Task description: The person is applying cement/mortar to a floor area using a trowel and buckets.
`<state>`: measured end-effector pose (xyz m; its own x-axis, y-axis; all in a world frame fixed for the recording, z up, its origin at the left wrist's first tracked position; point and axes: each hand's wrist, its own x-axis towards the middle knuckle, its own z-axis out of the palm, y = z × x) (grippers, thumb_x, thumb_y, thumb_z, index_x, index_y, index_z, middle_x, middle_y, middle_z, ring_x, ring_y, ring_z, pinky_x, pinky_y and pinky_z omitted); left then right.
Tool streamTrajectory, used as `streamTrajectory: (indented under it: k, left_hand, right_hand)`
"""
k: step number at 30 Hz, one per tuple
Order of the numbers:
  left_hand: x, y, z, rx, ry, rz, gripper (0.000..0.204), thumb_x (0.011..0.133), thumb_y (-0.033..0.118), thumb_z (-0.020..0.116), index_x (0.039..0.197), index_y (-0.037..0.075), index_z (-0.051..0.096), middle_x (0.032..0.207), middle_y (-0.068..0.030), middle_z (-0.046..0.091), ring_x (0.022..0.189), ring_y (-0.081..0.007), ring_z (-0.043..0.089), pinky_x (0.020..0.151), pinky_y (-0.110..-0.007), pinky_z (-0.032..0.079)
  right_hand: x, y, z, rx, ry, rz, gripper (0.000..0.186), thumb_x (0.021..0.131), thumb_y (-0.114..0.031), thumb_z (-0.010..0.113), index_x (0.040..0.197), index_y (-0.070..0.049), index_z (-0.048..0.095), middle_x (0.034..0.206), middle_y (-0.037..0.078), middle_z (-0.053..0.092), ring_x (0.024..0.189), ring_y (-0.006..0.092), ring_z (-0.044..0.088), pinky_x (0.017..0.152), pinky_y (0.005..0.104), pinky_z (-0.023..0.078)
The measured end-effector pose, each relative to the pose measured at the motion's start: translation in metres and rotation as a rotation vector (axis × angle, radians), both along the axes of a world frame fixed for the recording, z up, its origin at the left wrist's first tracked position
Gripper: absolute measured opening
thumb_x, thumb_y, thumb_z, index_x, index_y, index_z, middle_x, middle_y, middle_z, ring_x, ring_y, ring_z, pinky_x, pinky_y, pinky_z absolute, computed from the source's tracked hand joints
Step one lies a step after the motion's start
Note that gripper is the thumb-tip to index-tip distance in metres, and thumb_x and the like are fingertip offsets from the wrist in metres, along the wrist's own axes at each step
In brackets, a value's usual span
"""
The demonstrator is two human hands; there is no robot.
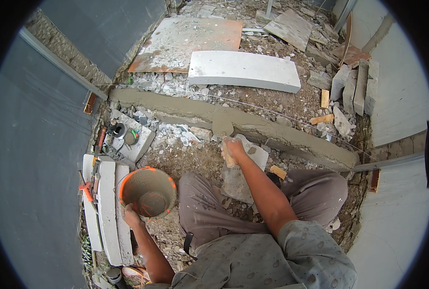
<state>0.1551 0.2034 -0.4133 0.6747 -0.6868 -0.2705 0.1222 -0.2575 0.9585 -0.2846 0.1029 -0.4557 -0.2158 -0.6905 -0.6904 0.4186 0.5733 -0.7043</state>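
Observation:
My right hand is closed around the handle of a trowel. The blade, coated in grey mortar, lies against the near side and top of a long strip of wet mortar. That strip runs from the left wall to the right wall. At the lower left, my left hand grips the rim of an orange-rimmed bucket. Mortar smears the bucket's inner walls, and a little sits at its bottom. A thin string stretches just beyond the strip.
White blocks stand left of the bucket, with a red-handled tool on them. A long white block lies beyond the strip, near a stained board. Grey slabs lean at the right wall. Rubble covers the ground.

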Motion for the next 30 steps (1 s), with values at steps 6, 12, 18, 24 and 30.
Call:
streamTrajectory:
  k: [6,12,18,24,30]
  left_hand:
    - [-0.009,-0.001,0.012,0.047,0.009,0.014,0.025,0.072,0.008,0.055,0.091,-0.006,0.062,0.088,-0.01,0.061,0.077,-0.0197,0.059,0.07,-0.031,0.047]
    - [-0.019,-0.01,0.025,0.08,0.007,-0.014,0.023,0.073,0.004,0.051,0.094,-0.004,0.059,0.089,-0.0092,0.06,0.078,-0.0196,0.058,0.073,-0.031,0.046]
    - [-0.012,-0.011,0.019,0.013,0.019,-0.076,0.03,0.073,0.007,0.052,0.099,-0.007,0.06,0.096,-0.0117,0.061,0.087,-0.022,0.059,0.08,-0.032,0.046]
    - [-0.013,-0.015,0.017,0.024,0.034,-0.098,0.031,0.073,0.003,0.049,0.102,-0.004,0.058,0.097,-0.0111,0.06,0.085,-0.022,0.059,0.079,-0.032,0.047]
    - [-0.033,-0.01,0.039,-0.04,0.055,-0.075,0.029,0.073,0.002,0.049,0.1,-0.004,0.057,0.094,-0.0109,0.059,0.083,-0.0219,0.059,0.076,-0.033,0.047]
  right_hand:
    - [0.003,0.005,0.006,0.001,0.201,-0.114,0.038,0.085,-0.024,0.059,0.101,0.006,0.045,0.069,0.014,0.055,0.047,0.0241,0.055,0.036,0.0371,0.044]
    - [-0.068,0.049,-0.011,0.035,0.214,-0.236,0.03,0.086,-0.025,0.058,0.091,0.003,0.05,0.065,0.012,0.054,0.043,0.0212,0.052,0.035,0.0351,0.042]
    - [-0.084,0.082,0.014,0.035,0.257,-0.315,0.026,0.088,-0.025,0.056,0.086,0.001,0.053,0.063,0.01,0.054,0.041,0.0198,0.052,0.035,0.0326,0.042]
    - [-0.07,0.06,0.001,0.017,0.242,-0.311,0.026,0.088,-0.025,0.057,0.087,0.001,0.052,0.064,0.01,0.054,0.042,0.0211,0.052,0.035,0.0341,0.042]
    - [-0.087,0.068,-0.006,0.076,0.243,-0.272,0.028,0.087,-0.025,0.058,0.092,0.001,0.049,0.065,0.011,0.054,0.043,0.0223,0.052,0.034,0.0354,0.041]
